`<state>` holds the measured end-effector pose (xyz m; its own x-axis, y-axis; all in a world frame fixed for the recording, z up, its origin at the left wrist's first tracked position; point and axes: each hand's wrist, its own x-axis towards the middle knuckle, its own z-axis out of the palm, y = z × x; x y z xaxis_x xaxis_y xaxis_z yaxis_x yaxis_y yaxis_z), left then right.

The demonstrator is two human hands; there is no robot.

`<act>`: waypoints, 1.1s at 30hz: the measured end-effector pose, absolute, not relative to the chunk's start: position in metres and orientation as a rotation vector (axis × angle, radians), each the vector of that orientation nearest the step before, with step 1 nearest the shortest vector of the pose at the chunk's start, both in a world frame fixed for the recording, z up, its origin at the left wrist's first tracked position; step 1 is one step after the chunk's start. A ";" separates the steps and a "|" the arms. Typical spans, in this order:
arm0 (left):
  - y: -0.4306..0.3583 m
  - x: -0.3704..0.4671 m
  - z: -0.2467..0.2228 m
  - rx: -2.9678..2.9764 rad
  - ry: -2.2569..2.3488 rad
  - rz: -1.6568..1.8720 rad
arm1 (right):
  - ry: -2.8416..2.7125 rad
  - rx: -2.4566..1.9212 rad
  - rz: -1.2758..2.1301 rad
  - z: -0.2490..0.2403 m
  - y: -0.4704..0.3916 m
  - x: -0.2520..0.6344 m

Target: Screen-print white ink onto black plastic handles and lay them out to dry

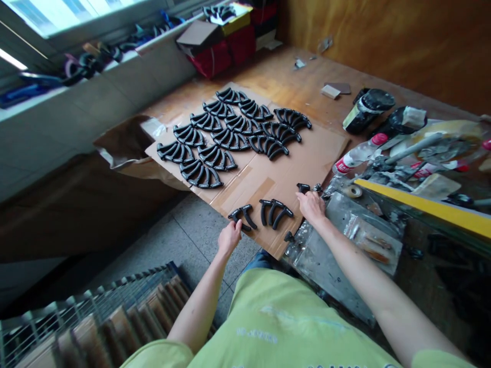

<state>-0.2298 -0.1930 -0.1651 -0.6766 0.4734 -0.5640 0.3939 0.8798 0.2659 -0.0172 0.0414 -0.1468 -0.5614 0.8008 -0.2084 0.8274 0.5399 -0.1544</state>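
We see left hand (pixel 229 238) fingers pinching a curved black piece (pixel 246 228); right hand (pixel 311 207) by a black clip (pixel 303 188), grip unclear. Bottle's (pixel 359 155) red label (pixel 342 164) lettering: we can't read it

Blurred lettering (pixel 257 335) on green shirt (pixel 284 306)

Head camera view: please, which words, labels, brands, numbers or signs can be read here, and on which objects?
No text reads clearly.
Clear plastic bottle with pink cap: white letters on red label, too blurred.
Light green shirt: chest print, too blurred; lower lettering cut off.
Black cylindrical jar: pale label, nothing readable.
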 end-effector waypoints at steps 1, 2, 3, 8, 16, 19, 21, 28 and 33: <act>-0.191 -0.230 -0.164 0.621 2.381 0.178 | 2.710 1.393 -0.357 -0.144 0.034 -0.013; -0.190 -0.229 -0.164 0.616 2.365 0.200 | 2.769 1.360 -0.381 -0.141 0.024 -0.011; -0.189 -0.229 -0.163 0.604 2.351 0.230 | 2.815 1.312 -0.433 -0.139 0.012 -0.011; -0.180 -0.228 -0.162 0.567 2.299 0.373 | 2.798 1.076 -0.710 -0.138 -0.043 -0.026; -0.159 -0.228 -0.163 0.642 2.344 0.359 | 2.698 1.056 -0.563 -0.133 -0.061 -0.055; -0.165 -0.222 -0.164 0.681 2.444 0.411 | 2.696 1.034 -0.584 -0.136 -0.059 -0.056; -0.171 -0.214 -0.165 0.799 2.559 0.548 | 2.690 1.033 -0.604 -0.139 -0.058 -0.055; -0.176 -0.188 -0.178 1.366 2.551 0.656 | 2.670 1.018 -0.686 -0.137 -0.057 -0.053; -0.169 -0.199 -0.182 1.486 2.480 0.475 | 2.642 1.005 -0.723 -0.137 -0.055 -0.055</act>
